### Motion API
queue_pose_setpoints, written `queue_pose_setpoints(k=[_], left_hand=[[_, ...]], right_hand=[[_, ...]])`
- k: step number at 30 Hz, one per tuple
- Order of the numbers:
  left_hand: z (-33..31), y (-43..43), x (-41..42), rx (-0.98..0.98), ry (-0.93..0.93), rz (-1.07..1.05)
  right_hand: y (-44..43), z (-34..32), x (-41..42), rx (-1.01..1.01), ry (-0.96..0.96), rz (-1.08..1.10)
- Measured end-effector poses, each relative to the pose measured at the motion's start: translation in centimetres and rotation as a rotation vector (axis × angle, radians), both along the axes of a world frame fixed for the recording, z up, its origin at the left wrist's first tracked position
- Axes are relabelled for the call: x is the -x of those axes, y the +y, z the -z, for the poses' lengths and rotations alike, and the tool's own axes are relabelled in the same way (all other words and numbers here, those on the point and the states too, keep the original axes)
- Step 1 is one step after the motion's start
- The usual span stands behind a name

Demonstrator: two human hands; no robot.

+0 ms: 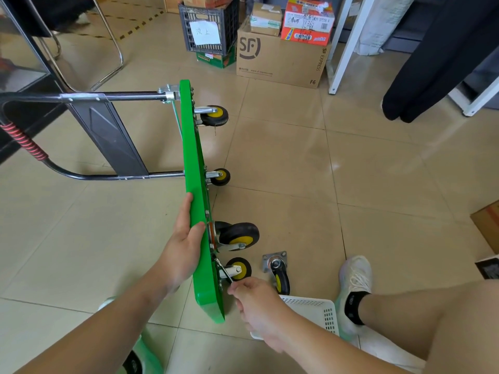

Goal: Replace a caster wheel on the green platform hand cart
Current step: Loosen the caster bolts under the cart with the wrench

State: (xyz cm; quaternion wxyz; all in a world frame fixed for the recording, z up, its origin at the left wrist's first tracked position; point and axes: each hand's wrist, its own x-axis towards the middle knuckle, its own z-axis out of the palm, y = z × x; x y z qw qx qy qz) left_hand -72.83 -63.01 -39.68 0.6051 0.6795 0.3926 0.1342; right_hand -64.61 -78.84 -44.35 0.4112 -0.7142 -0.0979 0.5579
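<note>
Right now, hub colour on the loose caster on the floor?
Yellow hub, black tyre, on the loose caster; head view.

The cart deck (195,184) is bright green. Its wheels, like the big one (241,236), are black with yellow middles and shiny silver holders. The handle (81,98) is black, with a red and black striped wrap (25,143). The loose wheel (279,273) on the floor is black and yellow too. The floor (351,163) is tan tiles. The basket (316,311) is white with little holes. The shoe (355,276) is white, the sock (355,306) black.
</note>
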Motion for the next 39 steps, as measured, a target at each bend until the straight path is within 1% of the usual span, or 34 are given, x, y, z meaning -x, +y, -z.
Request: queue_pose_setpoints(k=[4, 13, 18, 22, 28, 34, 36, 39], left_hand=[[0.3, 0.0, 0.0, -0.013, -0.013, -0.016], [0.2, -0.7, 0.3, 0.035, -0.020, -0.046], [0.0, -1.6, 0.8, 0.072, -0.027, -0.056], [0.1, -2.2, 1.3, 0.079, -0.036, -0.063], [0.2, -2.5, 1.7, 0.075, -0.031, -0.071], [-0.1, -2.8, 1.5, 0.058, -0.028, -0.076], [-0.2, -2.8, 1.6, 0.054, -0.027, -0.078], [-0.1, -2.8, 1.7, 0.052, -0.029, -0.079]], right_hand=[[0.0, -0.8, 0.1, -0.042, 0.074, -0.002], [-0.1, -0.9, -0.1, -0.061, 0.137, -0.012], [0.1, -0.7, 0.4, -0.049, 0.225, 0.026], [0.2, -0.5, 1.2, -0.036, 0.279, 0.098], [0.1, -0.2, 1.9, -0.026, 0.292, 0.109], [-0.1, 0.1, 2.4, -0.104, 0.270, 0.100], [-0.4, -0.1, 2.7, -0.165, 0.316, 0.094], [-1.0, -0.3, 2.8, -0.263, 0.363, 0.024]])
